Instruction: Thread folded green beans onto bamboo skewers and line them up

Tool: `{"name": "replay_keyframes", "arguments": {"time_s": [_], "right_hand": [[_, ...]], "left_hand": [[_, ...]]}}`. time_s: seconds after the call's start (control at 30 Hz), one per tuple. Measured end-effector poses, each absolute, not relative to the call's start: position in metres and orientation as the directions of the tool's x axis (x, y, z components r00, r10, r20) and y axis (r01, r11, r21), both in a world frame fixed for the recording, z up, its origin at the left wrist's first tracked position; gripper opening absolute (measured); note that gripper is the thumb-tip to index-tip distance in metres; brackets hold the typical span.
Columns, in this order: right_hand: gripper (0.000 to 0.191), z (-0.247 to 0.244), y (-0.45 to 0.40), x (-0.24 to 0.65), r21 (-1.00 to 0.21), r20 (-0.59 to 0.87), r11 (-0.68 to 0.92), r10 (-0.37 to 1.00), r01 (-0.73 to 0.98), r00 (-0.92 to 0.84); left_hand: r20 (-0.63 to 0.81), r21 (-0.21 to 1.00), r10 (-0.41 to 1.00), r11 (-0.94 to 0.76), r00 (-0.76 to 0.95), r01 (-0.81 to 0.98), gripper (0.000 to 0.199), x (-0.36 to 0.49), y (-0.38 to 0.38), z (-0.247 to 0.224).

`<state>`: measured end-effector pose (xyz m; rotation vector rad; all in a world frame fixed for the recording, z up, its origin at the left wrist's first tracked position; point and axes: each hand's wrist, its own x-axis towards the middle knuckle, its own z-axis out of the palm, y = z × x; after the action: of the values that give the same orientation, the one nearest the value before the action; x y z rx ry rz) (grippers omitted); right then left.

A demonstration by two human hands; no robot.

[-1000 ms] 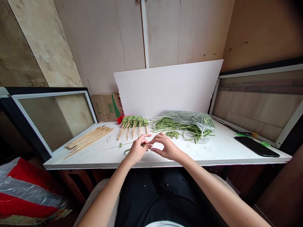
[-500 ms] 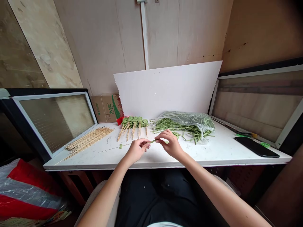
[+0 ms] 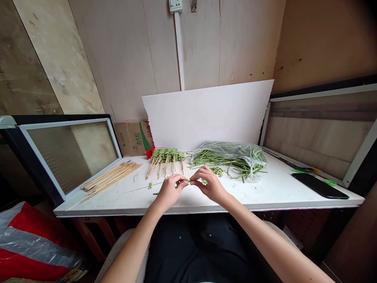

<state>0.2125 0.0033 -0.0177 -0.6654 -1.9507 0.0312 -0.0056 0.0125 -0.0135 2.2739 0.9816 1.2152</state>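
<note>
Over the front middle of the table, my left hand (image 3: 171, 189) and my right hand (image 3: 209, 184) are close together, pinching a green long bean (image 3: 189, 181) between thumbs and fingers. One green end (image 3: 155, 193) pokes out left of my left hand. Left of that hand lies a thin skewer (image 3: 137, 189) with short bean pieces (image 3: 150, 185) by it. Behind my right hand is a small heap of cut bean pieces (image 3: 218, 171). Bean-laden skewers (image 3: 167, 154) are stacked behind my left hand. Long beans (image 3: 212, 158) fill a clear plastic bag (image 3: 253, 151) at the back right.
Bare bamboo skewers (image 3: 113, 177) lie in a pile on the white table (image 3: 244, 198). A black phone (image 3: 319, 185) and a green ring (image 3: 330, 182) are at the right. A cardboard box (image 3: 129, 137), a white board (image 3: 206, 114) and framed side panels (image 3: 70, 151) surround the table.
My hands have drawn closer together along the bean, and a green end now shows left of my left hand. The camera view has tilted up slightly.
</note>
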Motion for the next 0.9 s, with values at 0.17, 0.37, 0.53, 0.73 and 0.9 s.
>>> {"name": "replay_keyframes", "arguments": {"time_s": [0.17,0.37,0.53,0.73,0.9], "right_hand": [[0.012,-0.017,0.0,0.209,-0.306,0.837,0.856,0.45,0.416,-0.311],[0.015,-0.018,-0.001,0.207,-0.378,0.818,0.843,0.498,0.381,-0.289],[0.021,-0.016,-0.004,0.206,-0.459,0.785,0.818,0.556,0.347,-0.272],[0.014,-0.008,-0.011,0.205,-0.342,0.823,0.865,0.465,0.367,-0.327],[0.016,-0.008,-0.012,0.205,-0.258,0.84,0.873,0.414,0.415,-0.351]], "left_hand": [[0.564,0.583,0.703,-0.711,0.434,0.393,0.014,-0.002,0.005,-0.008],[0.602,0.563,0.669,-0.743,0.436,0.363,0.022,-0.002,0.006,-0.01],[0.588,0.625,0.674,-0.73,0.447,0.277,0.023,-0.004,0.007,-0.01],[0.521,0.695,0.735,-0.661,0.434,0.283,0.02,-0.006,0.0,-0.001],[0.486,0.705,0.739,-0.647,0.467,0.289,0.017,-0.004,-0.002,-0.001]]}}
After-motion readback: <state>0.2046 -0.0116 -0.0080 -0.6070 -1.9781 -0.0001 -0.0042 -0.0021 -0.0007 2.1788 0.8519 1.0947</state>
